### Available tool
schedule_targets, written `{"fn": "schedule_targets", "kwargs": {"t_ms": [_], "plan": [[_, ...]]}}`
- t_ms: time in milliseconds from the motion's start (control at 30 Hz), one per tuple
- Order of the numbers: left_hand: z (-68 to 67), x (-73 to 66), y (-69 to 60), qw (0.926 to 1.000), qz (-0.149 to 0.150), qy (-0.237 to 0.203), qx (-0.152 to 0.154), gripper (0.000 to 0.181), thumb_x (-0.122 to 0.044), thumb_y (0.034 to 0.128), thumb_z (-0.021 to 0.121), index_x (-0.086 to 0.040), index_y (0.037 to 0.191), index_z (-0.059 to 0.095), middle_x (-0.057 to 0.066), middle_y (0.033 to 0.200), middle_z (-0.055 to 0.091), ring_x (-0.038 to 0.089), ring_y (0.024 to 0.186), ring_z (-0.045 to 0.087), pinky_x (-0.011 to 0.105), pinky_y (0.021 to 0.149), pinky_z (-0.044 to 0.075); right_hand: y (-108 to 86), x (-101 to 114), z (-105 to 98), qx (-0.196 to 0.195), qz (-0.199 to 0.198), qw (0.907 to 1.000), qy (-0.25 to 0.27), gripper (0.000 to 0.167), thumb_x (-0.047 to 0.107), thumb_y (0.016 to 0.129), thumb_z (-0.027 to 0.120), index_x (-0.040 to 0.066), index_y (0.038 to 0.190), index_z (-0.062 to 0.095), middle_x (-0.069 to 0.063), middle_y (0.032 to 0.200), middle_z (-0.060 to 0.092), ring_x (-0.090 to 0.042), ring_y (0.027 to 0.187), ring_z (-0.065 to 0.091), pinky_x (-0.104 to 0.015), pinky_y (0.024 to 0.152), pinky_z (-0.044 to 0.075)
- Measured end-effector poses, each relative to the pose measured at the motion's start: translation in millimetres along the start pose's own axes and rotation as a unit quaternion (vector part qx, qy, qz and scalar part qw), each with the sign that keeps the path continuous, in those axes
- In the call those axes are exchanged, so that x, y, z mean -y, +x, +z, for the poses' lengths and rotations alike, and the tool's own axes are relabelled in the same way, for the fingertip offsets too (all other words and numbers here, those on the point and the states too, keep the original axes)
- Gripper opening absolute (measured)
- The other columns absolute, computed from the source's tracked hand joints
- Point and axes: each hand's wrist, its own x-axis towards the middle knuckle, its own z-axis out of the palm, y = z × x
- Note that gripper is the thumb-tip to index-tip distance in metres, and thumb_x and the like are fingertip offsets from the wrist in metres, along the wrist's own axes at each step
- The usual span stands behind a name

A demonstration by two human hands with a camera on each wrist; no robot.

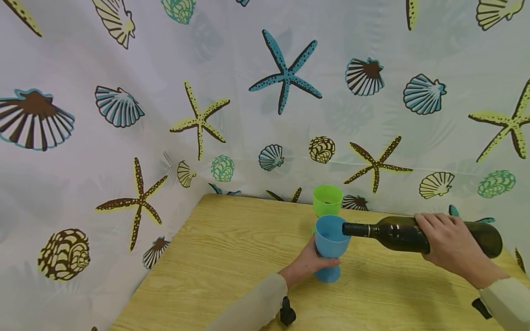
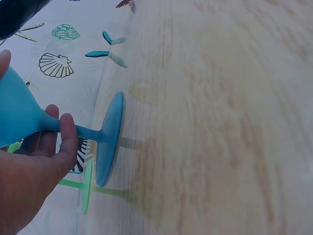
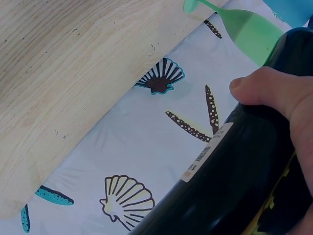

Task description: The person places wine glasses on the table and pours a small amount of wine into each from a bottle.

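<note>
My left hand [image 1: 305, 265] holds a blue plastic goblet [image 1: 332, 246] upright, its fingers curled round the stem just below the bowl. In the left wrist view the goblet's round foot [image 2: 110, 139] is close to the tabletop; whether it touches is hard to tell. A dark wine bottle [image 1: 397, 233] lies almost level in the air, gripped round its body by my right hand [image 1: 449, 243]. The bottle's mouth [image 1: 347, 229] is at the right side of the blue goblet's rim. No stream of liquid can be made out. Right behind stands a green goblet [image 1: 327, 198], partly hidden by the blue one.
Both goblets are over a light wood-grain table [image 1: 232, 239]. A white curtain [image 1: 240, 119] printed with starfish and shells hangs along the table's back and left edges. A small black object [image 1: 287, 313] shows beneath the left sleeve.
</note>
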Motion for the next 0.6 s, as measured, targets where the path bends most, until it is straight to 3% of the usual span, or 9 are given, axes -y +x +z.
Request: {"fn": "schedule_targets", "kwargs": {"t_ms": [600], "plan": [[-0.2, -0.3, -0.8, 0.9999, 0.001, -0.015, 0.001, 0.082, -0.015, 0.0843, 0.072, -0.021, 0.147, 0.02, 0.002, 0.136, 0.041, 0.024, 0.123, 0.044, 0.05, 0.101, 0.036, 3.5, -0.9, -3.8, 0.005, -0.009, 0.9999, -0.003, 0.101, 0.032, 0.032, 0.095, -0.007, 0.115, 0.053, -0.022, 0.104, 0.06, -0.039, 0.089, 0.057, -0.057, 0.067, 0.047]]}}
